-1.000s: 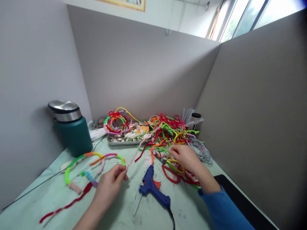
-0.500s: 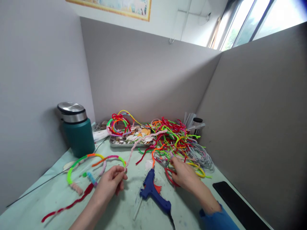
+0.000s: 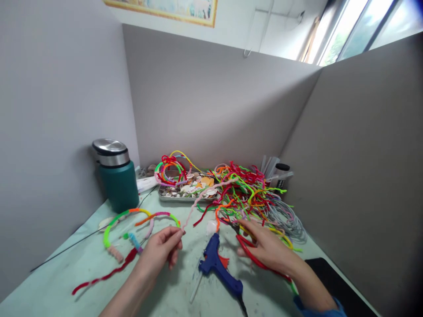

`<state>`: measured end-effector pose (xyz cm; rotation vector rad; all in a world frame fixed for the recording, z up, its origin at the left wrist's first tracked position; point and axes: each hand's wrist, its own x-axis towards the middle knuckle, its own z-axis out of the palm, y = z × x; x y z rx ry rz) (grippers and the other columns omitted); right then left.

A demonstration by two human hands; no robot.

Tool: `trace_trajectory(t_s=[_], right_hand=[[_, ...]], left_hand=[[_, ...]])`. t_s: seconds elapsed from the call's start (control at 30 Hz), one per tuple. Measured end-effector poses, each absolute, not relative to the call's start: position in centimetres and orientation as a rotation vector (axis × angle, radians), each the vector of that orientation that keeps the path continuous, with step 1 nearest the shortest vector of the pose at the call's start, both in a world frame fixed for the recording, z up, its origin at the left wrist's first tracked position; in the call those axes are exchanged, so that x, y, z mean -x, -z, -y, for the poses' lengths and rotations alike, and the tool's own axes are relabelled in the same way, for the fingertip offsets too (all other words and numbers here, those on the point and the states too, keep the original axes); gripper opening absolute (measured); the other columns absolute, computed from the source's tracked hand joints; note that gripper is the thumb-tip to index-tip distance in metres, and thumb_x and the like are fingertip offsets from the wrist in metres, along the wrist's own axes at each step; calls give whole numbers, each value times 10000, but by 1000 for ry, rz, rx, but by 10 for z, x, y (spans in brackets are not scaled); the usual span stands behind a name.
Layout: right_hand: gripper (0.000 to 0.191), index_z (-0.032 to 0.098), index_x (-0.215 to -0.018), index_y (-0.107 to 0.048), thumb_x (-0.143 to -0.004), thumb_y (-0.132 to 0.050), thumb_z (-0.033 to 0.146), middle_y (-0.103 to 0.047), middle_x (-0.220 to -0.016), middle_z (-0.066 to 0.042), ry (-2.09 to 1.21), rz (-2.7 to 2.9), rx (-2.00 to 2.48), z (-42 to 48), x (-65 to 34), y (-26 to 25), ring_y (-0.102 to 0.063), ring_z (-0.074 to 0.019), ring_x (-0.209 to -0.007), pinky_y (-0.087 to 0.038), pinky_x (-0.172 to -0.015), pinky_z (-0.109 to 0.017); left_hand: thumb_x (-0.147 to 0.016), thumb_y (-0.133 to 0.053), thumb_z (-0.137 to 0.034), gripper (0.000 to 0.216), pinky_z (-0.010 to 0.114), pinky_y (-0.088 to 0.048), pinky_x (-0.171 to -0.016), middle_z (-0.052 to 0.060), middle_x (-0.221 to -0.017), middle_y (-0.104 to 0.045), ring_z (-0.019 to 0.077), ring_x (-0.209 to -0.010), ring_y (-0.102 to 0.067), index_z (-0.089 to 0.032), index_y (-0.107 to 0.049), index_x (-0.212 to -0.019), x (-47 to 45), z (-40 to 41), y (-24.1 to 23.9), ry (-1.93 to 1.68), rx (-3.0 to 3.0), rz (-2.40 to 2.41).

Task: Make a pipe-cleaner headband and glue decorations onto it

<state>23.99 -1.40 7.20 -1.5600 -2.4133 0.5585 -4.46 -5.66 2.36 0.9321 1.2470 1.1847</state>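
My left hand (image 3: 165, 248) pinches the near end of a pale pink pipe cleaner (image 3: 193, 211), which stretches up and away toward the back of the table. In my right hand (image 3: 271, 248) is a pair of red-handled pliers (image 3: 257, 262), with its dark jaws pointing left. Between the hands lies a blue hot glue gun (image 3: 216, 264) with a clear glue stick (image 3: 196, 288) at its rear. Beside my left hand rests a curved, multicoloured pipe-cleaner piece (image 3: 106, 237), and a dark red pipe cleaner (image 3: 105, 276) trails off leftward.
A tangled heap of pipe cleaners (image 3: 244, 180) fills the back right. Left of it is a metal tray (image 3: 165, 199) of shells and small pieces with coiled pipe cleaners on top. A green bottle (image 3: 119, 187) stands at left. Grey partitions (image 3: 211, 101) enclose the table.
My right hand has taken up the pliers from beside the heap and drawn them nearer. My left hand keeps its pinch on the pink pipe cleaner. The whole view has shifted slightly.
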Motion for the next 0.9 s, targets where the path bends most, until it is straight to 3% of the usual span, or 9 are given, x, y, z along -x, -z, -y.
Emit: trace_trajectory(t_s=[0.13,0.3,0.47,0.7,0.9], right_hand=[[734,277,-1377,-372,-727,-628,500,-528,-1277,-86,-758,2425,1401,23,-228,-82,-548,-261,-1013,-413,-864,-348],[628,240,-1297,-480,-747,-618,512,-533,-1271,-83,-865,2438,1248,37,-200,-96,-509,-258,-1080,-384,-917,-330],[498,244,-1197,-543,-775,-593,503,-628,-1065,-49,-941,2517,1179,42,-175,-103,-562,-208,-885,-411,-789,-277],[382,231,-1099,-565,-786,-591,448,-614,-898,-4,-1045,2505,1099,46,-150,-96,-517,-152,-754,-384,-666,-219],[352,227,-1092,-538,-782,-604,379,-587,-881,13,-1149,2431,1050,47,-145,-86,-489,-138,-742,-377,-666,-211]], left_hand=[[-727,-625,-477,348,148,-245,-321,-52,-578,-556,16,-302,-365,-149,-576,-832,47,58,-24,-1195,-921,-1151],[-754,-619,-451,333,151,-204,-340,-66,-558,-528,-6,-297,-303,-146,-573,-882,48,61,-31,-1206,-895,-1064],[-760,-618,-444,317,154,-202,-342,-73,-547,-511,-8,-300,-283,-148,-574,-862,46,64,-36,-1196,-908,-1012],[-760,-614,-426,277,161,-191,-343,-79,-482,-493,8,-290,-287,-157,-556,-790,42,65,-33,-1154,-982,-1018],[-786,-599,-387,235,159,-197,-336,-93,-446,-430,13,-304,-266,-156,-563,-757,44,67,-35,-1155,-988,-993]])
